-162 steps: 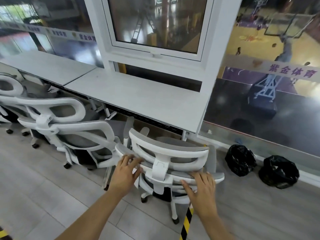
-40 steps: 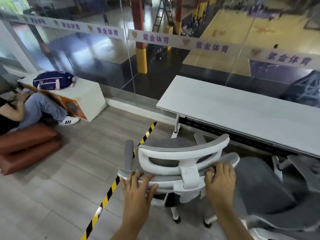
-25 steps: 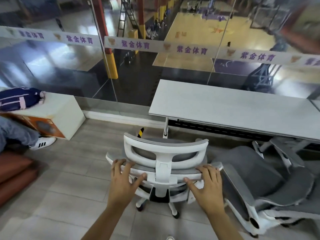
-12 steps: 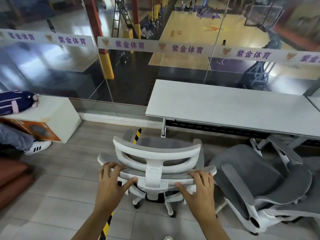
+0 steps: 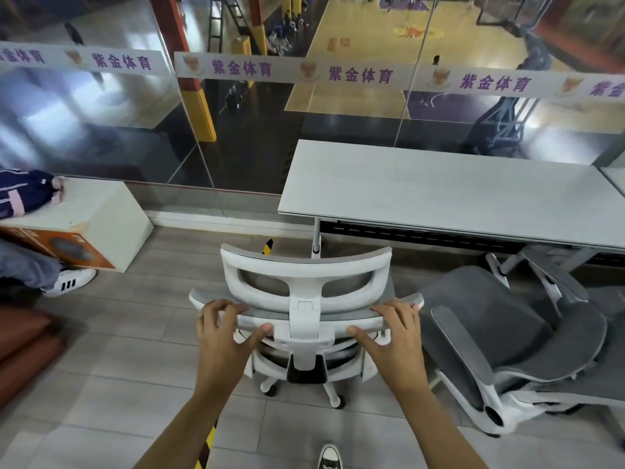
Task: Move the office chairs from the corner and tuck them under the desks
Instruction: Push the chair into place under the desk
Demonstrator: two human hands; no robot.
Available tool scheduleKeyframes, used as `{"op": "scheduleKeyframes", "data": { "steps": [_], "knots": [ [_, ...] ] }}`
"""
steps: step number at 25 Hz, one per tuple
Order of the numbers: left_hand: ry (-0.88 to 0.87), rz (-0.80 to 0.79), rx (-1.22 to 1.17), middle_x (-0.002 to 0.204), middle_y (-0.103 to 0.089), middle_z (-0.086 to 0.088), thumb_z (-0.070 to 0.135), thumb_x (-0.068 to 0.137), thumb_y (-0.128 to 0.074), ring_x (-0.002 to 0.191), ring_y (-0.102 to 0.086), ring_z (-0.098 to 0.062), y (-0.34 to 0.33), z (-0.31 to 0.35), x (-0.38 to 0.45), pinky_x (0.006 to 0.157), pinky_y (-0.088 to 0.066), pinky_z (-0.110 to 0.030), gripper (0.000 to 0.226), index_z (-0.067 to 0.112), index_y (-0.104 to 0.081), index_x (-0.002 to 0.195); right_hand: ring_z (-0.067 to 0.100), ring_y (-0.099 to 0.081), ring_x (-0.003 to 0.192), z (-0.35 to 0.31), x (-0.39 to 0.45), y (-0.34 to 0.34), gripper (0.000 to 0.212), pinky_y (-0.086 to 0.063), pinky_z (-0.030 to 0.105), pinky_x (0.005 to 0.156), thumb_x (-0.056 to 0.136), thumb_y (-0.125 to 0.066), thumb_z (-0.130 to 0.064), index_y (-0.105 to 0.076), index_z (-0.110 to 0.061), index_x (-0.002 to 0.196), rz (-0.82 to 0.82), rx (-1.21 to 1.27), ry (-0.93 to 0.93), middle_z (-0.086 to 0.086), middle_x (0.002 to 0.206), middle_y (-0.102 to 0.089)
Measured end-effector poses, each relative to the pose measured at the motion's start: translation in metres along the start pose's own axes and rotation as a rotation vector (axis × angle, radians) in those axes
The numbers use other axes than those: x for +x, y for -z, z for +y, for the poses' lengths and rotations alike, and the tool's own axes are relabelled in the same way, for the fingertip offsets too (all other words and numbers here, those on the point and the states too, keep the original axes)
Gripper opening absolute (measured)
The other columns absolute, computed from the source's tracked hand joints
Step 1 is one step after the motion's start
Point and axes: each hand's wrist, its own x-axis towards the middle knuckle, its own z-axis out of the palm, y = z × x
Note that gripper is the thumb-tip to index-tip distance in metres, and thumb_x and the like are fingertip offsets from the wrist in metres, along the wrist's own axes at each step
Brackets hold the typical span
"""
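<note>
A: Start at the fingers (image 5: 220, 308) — left hand (image 5: 225, 336) has them curled over the top rail of the backrest, thumb hooked under the front edge. A proper grip on the office chair (image 5: 306, 319).

B: And the right hand (image 5: 392, 336) mirrors it on the other side of the centre spine, wrapped round the same rail. Both hands have hold of the chair, nothing else.

A: The chair stands upright on its castors on the wood-look floor (image 5: 128, 360), back toward the person, seat facing the tabletop (image 5: 439, 191). It sits near the left end of the desk, close to the white leg (image 5: 316, 238), and it isn't under yet.

B: So I'd call this the lining-up step, just before the tuck.

A: Agreed. The next move probably wants a shift to the right so the seat clears that leg, then a straight push forward.

B: Mind the second chair (image 5: 507, 336) just beside it on the right, reclined and only partly beneath the desk. Its armrest is close to the right hand.

A: Off to the left there's a white box (image 5: 101, 211) with a dark bag (image 5: 23, 194) on top, well apart.
</note>
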Motion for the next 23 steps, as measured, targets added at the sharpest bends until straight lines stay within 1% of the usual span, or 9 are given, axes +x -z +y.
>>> {"op": "scheduleKeyframes", "data": {
  "steps": [3, 6, 8, 9, 12, 15, 18, 21, 23],
  "knots": [
    [-0.02, 0.01, -0.013, 0.122, -0.041, 0.008, 0.052, 0.069, -0.078, 0.12, -0.038, -0.026, 0.002, -0.003, 0.011, 0.092, -0.038, -0.037, 0.05, 0.022, -0.064, 0.106, 0.022, -0.046, 0.126, -0.001, 0.001, -0.01, 0.053, -0.029, 0.057, 0.114, 0.076, -0.076, -0.06, -0.066, -0.018, 0.108, 0.036, 0.027, -0.01, -0.005, 0.116, -0.054],
    [-0.038, -0.01, 0.029, 0.122, -0.044, 0.004, 0.052, 0.069, -0.079, 0.116, -0.04, -0.027, 0.012, -0.019, 0.009, 0.09, -0.044, -0.042, 0.05, 0.024, -0.063, 0.107, 0.02, -0.043, 0.129, -0.009, -0.012, -0.023, 0.053, -0.026, 0.058, 0.115, 0.078, -0.074, -0.061, -0.066, -0.019, 0.108, 0.016, 0.063, -0.022, -0.006, 0.117, -0.054],
    [-0.03, -0.033, 0.062, 0.122, -0.045, 0.001, 0.053, 0.07, -0.077, 0.115, -0.04, -0.026, 0.018, -0.026, 0.01, 0.09, -0.047, -0.045, 0.051, 0.023, -0.063, 0.108, 0.017, -0.044, 0.128, -0.015, -0.015, -0.028, 0.051, -0.02, 0.055, 0.12, 0.077, -0.078, -0.057, -0.065, -0.019, 0.108, -0.003, 0.067, -0.038, -0.007, 0.116, -0.054],
    [-0.019, -0.044, 0.069, 0.122, -0.045, 0.0, 0.055, 0.071, -0.076, 0.116, -0.04, -0.026, 0.019, -0.026, 0.013, 0.09, -0.047, -0.046, 0.051, 0.023, -0.063, 0.109, 0.019, -0.045, 0.126, -0.017, -0.012, -0.028, 0.051, -0.017, 0.05, 0.122, 0.076, -0.078, -0.056, -0.065, -0.019, 0.107, -0.011, 0.06, -0.047, -0.007, 0.116, -0.053],
    [0.016, -0.088, 0.038, 0.125, -0.043, -0.001, 0.056, 0.074, -0.073, 0.122, -0.036, -0.027, 0.015, -0.019, 0.019, 0.092, -0.046, -0.044, 0.049, 0.025, -0.062, 0.11, 0.023, -0.049, 0.119, -0.015, -0.002, -0.021, 0.052, -0.009, 0.029, 0.122, 0.075, -0.077, -0.059, -0.065, -0.02, 0.106, -0.021, 0.01, -0.05, -0.006, 0.112, -0.054],
    [0.023, -0.091, 0.0, 0.125, -0.042, 0.001, 0.053, 0.075, -0.075, 0.123, -0.036, -0.026, 0.012, -0.018, 0.019, 0.094, -0.044, -0.042, 0.045, 0.028, -0.062, 0.109, 0.022, -0.049, 0.119, -0.014, -0.001, -0.018, 0.054, -0.006, 0.027, 0.122, 0.074, -0.073, -0.063, -0.065, -0.02, 0.106, -0.032, -0.024, -0.065, -0.007, 0.111, -0.055],
    [0.034, -0.1, -0.01, 0.126, -0.041, 0.002, 0.055, 0.074, -0.074, 0.123, -0.036, -0.026, 0.016, -0.023, 0.023, 0.094, -0.045, -0.042, 0.046, 0.029, -0.061, 0.11, 0.024, -0.049, 0.118, -0.019, 0.001, -0.022, 0.056, -0.001, 0.016, 0.117, 0.074, -0.07, -0.067, -0.065, -0.02, 0.105, -0.034, -0.016, -0.08, -0.006, 0.112, -0.055],
    [0.04, -0.124, -0.02, 0.126, -0.04, 0.005, 0.058, 0.074, -0.073, 0.121, -0.038, -0.024, 0.02, -0.023, 0.033, 0.093, -0.046, -0.041, 0.047, 0.031, -0.06, 0.11, 0.023, -0.046, 0.121, -0.025, 0.004, -0.025, 0.057, -0.001, 0.016, 0.117, 0.075, -0.068, -0.069, -0.064, -0.022, 0.107, -0.04, -0.007, -0.095, -0.006, 0.114, -0.054],
    [0.055, -0.152, -0.039, 0.126, -0.038, 0.006, 0.058, 0.074, -0.073, 0.12, -0.041, -0.023, 0.021, -0.023, 0.042, 0.094, -0.047, -0.042, 0.045, 0.033, -0.059, 0.11, 0.02, -0.041, 0.126, -0.03, 0.007, -0.026, 0.055, -0.006, 0.025, 0.12, 0.075, -0.07, -0.067, -0.063, -0.024, 0.109, -0.061, 0.0, -0.132, -0.008, 0.117, -0.052]
  ]
}}
